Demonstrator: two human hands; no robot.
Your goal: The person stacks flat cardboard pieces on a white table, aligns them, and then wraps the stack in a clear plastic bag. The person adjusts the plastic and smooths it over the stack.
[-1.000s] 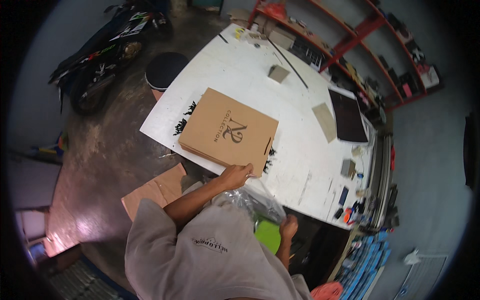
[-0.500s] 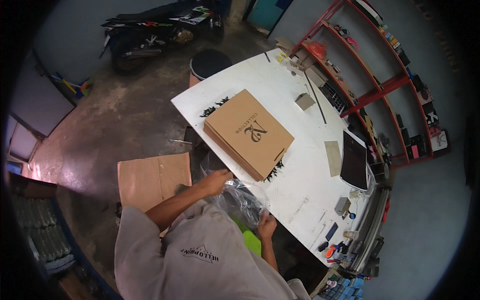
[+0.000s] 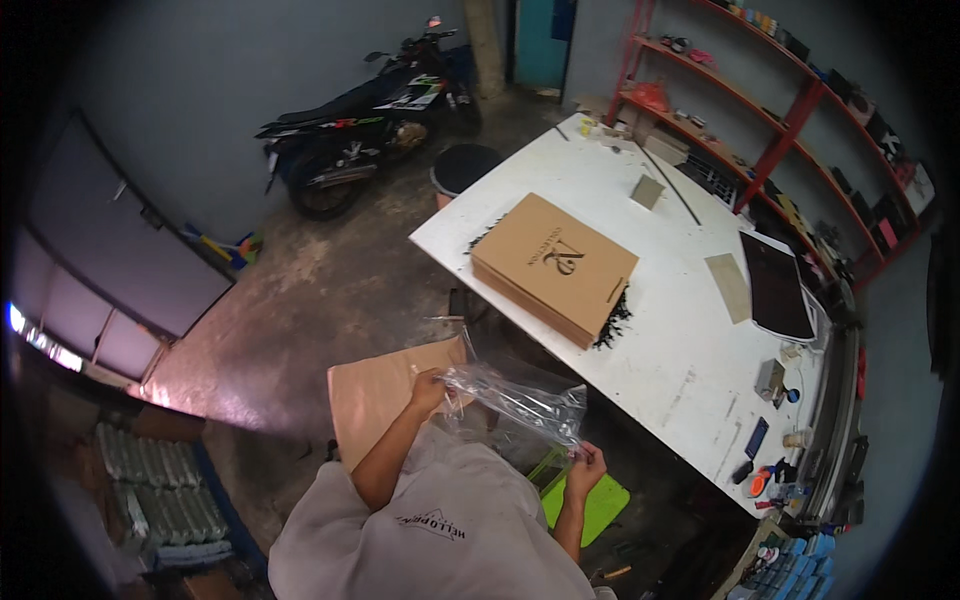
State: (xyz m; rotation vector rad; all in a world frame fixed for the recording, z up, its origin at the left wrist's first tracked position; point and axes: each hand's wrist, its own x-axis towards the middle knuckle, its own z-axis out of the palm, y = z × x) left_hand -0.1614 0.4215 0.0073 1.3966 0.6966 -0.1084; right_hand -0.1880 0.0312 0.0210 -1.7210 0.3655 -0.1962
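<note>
A clear plastic bag (image 3: pixel 515 400) is stretched between my two hands, in front of my chest and below the table's near edge. My left hand (image 3: pixel 428 388) pinches its left end and my right hand (image 3: pixel 585 467) pinches its right end. Beyond the bag, a flat brown cardboard box (image 3: pixel 553 264) with a dark logo lies on the white table (image 3: pixel 680 360), with black shredded paper sticking out along its edges. Neither hand touches the box.
A brown cardboard sheet (image 3: pixel 372 398) lies on the concrete floor to my left. A green stool (image 3: pixel 597 503) stands under me. A black motorcycle (image 3: pixel 365 115) is parked further off. On the table lie a dark laptop (image 3: pixel 775 285), small cardboard pieces and tools. Red shelves (image 3: pixel 790 110) line the wall.
My view has swung left and away from the table. Both hands have drawn the plastic bag away from the box and spread it wider between them.
</note>
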